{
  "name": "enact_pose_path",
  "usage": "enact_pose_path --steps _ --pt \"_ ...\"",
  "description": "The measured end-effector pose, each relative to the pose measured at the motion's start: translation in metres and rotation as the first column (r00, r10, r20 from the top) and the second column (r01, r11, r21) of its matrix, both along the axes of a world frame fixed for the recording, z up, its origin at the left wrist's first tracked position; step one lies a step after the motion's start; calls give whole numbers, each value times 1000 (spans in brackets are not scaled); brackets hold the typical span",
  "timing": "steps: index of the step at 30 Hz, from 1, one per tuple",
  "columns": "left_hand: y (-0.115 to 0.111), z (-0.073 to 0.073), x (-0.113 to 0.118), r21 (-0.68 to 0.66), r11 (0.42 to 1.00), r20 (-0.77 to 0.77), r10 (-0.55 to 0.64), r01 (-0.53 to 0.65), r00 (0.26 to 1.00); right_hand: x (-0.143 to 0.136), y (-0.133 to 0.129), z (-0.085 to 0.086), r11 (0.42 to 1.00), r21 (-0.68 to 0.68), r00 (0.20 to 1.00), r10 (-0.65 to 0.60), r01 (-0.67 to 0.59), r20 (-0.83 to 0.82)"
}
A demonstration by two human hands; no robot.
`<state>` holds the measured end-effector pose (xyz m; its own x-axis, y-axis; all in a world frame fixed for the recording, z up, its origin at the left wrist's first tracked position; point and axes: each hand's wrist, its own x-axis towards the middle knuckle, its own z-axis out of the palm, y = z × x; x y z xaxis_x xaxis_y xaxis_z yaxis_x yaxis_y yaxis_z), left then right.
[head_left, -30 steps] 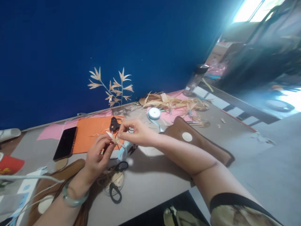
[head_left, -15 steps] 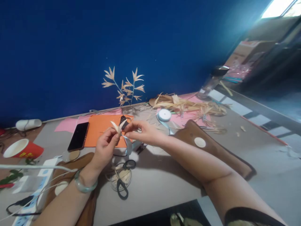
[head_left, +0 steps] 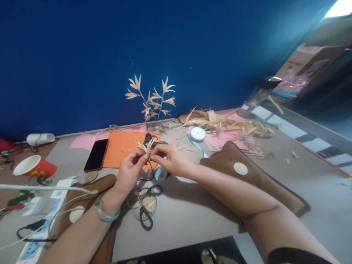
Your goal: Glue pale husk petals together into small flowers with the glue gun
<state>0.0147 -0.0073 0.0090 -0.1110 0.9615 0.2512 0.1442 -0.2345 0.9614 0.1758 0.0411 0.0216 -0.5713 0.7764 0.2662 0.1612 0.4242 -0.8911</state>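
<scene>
A small flower of pale dried husk petals (head_left: 147, 147) stands upright between my two hands above the orange sheet. My left hand (head_left: 130, 169) pinches it at the base between thumb and fingertips. Close against the same base, my right hand (head_left: 174, 160) has thumb and forefinger closed on a pale blue tape, most of which the fingers hide. A curl of that tape (head_left: 161, 174) shows beneath the right hand. Black-handled scissors (head_left: 146, 217) lie just below on a round clear dish of pale scraps (head_left: 149, 204).
Behind the hands, husk flowers on blue stems (head_left: 155, 101) stand by the blue wall. A ribbon spool (head_left: 198, 134) and dried husks (head_left: 220, 121) lie to the right, near a brown bear-shaped pad (head_left: 258, 183). A phone (head_left: 96, 155), red paper cup (head_left: 44, 168) and power strip (head_left: 56, 200) are left.
The right hand has moved in closer to the flower's base, and the hanging tape now curls below it. The camera has turned slightly left, shifting everything rightward in view.
</scene>
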Motion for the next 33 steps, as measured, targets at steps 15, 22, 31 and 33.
enact_pose_path --steps 15,22,31,33 --pt "0 -4 1 -56 997 -15 52 -53 999 -8 -1 -15 996 -83 999 -29 26 -34" --pt "0 -6 1 37 994 -34 107 -105 994 -9 -3 -15 992 -120 989 -50 34 -137" --pt "-3 0 4 -82 995 114 60 -51 992 -10 -3 -19 991 -53 982 -132 126 -133" --pt "-3 2 3 -102 994 149 60 -45 987 -9 -3 -18 989 -80 982 -136 126 -133"
